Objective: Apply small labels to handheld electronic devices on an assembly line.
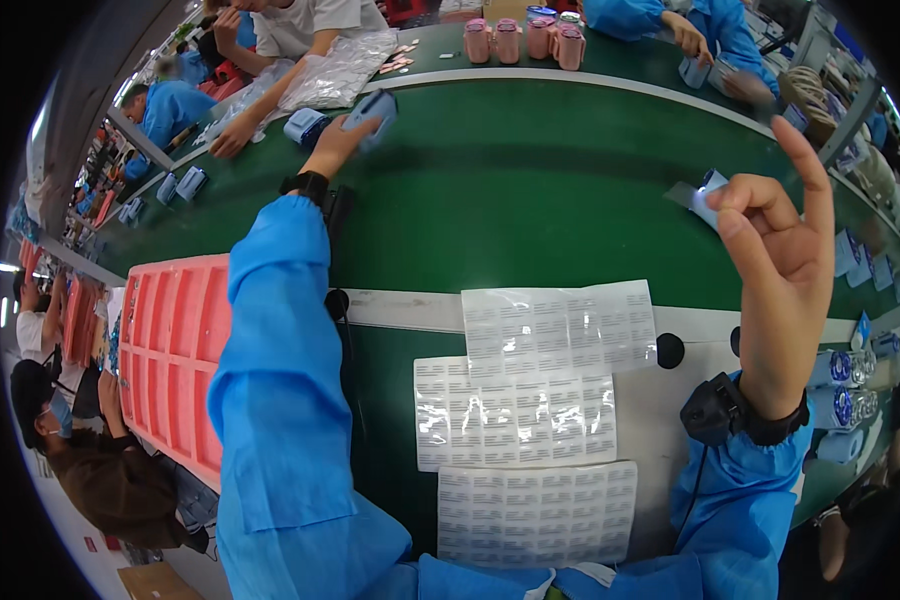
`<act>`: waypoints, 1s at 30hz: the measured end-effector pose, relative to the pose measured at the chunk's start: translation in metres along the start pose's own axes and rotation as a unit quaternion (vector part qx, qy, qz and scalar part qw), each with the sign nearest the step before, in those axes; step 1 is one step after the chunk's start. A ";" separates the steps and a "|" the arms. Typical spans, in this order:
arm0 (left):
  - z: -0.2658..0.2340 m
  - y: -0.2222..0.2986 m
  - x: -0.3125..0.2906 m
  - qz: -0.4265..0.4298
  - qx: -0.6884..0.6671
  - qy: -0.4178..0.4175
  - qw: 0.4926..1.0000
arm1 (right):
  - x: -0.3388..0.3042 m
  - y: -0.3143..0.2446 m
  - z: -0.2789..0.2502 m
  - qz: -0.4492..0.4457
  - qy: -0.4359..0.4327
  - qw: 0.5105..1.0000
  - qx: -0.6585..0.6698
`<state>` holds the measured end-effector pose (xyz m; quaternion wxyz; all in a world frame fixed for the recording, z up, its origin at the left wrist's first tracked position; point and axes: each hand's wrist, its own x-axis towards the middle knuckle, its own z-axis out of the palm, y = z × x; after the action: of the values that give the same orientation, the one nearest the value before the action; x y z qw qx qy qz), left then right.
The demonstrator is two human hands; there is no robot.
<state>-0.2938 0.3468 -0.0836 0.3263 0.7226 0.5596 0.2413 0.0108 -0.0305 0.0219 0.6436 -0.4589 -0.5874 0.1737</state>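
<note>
My left hand (pixel 338 148) reaches over the green belt with its fingers closed on a light blue plastic housing (pixel 377 108), slightly blurred. Just left of it lies another blue housing (pixel 306 126) with a dark end. On the right, my right hand (pixel 788 235) is raised, its thumb and index finger pinched together and another finger pointing up. From the pinch a small translucent label (pixel 681 194) sticks out to the left. Partly hidden behind those fingertips is a light blue piece (pixel 711 186). Three label sheets (pixel 530 415) overlap in front of me.
A pink compartment tray (pixel 178 350) stands beside my left arm. Blue housings (pixel 191 183) sit on the belt (pixel 530 180) at left, more (pixel 850 255) at right. Across are pink containers (pixel 507 42), a plastic bag (pixel 340 68) and co-workers' hands (pixel 686 35). Blue-and-clear items (pixel 842 385) stand at right.
</note>
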 end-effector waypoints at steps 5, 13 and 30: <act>0.041 0.106 -0.117 0.040 -0.465 -0.174 0.867 | -0.003 0.002 0.006 0.044 -0.042 0.995 0.085; 0.093 0.158 -0.230 -0.102 -0.615 -0.297 0.724 | -0.015 -0.007 0.013 0.084 -0.081 0.970 0.215; 0.014 0.097 -0.173 0.042 -0.388 -0.163 0.906 | 0.013 0.014 0.004 0.066 0.025 0.975 0.210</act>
<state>-0.2650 0.1608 -0.0186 0.6567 0.5913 0.3301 0.3320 0.0149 -0.0120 0.0179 0.7270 -0.3554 -0.4901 0.3240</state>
